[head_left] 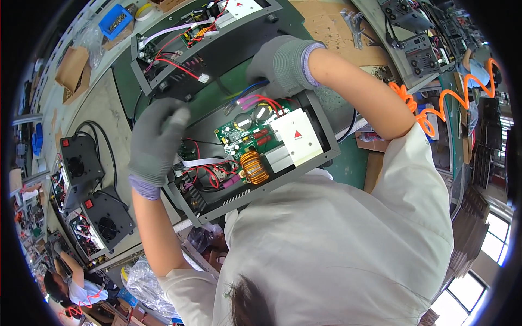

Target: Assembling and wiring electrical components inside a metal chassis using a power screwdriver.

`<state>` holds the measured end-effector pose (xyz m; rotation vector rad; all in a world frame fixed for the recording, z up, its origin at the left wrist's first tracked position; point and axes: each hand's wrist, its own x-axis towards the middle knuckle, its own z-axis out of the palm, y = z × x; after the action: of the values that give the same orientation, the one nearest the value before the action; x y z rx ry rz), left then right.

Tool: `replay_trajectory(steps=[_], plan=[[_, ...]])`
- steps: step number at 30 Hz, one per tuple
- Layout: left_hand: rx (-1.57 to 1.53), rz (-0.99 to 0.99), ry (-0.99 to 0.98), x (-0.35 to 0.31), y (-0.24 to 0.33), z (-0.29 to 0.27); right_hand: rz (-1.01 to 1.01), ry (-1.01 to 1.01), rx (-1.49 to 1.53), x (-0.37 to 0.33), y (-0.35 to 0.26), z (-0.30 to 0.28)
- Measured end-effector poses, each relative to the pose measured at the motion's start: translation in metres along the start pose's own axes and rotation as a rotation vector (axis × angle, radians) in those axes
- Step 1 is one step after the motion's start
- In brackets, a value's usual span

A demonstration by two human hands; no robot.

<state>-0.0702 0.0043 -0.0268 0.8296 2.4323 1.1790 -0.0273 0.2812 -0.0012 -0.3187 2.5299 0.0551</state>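
An open dark grey metal case (255, 191) lies tilted in front of me. Inside are a green circuit board (227, 132), a copper-wound ring coil (253, 167) and a white plate (298, 133) with a red triangle. Gloved in grey, my left hand (155, 141) is closed at the case's far left corner; its fingertips are partly hidden. My right hand (276, 68), in a matching glove, curls over the far wall beside blue and yellow-green wires (247, 91). What its fingers hold is hidden. Red wires with purple sleeves (253, 102) stand up just below it.
Beyond is a second open case (212, 51) with loose red wires. Two black fan units (109, 223) with cables stand at left. A blue bin (116, 22) and cardboard box (73, 73) sit at far left. An orange coiled hose (429, 117) hangs at right. Other people work nearby.
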Motion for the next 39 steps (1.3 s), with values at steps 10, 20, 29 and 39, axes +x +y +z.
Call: replay_trajectory(steps=[10,20,29,39], plan=[[0.668,0.003,-0.339,0.048,0.036,0.061,0.095,0.446,0.089,-0.019,0.004,0.017],[0.570,0.125,-0.243,0.057,0.034,0.061,0.111,0.316,-0.056,-0.003,-0.009,0.018],[-0.228,0.043,-0.178,0.046,0.038,0.055,0.172,0.673,0.042,-0.022,-0.020,0.041],[-0.299,0.164,-0.052,0.063,0.034,0.066,0.069,0.964,0.169,-0.031,-0.014,0.054]])
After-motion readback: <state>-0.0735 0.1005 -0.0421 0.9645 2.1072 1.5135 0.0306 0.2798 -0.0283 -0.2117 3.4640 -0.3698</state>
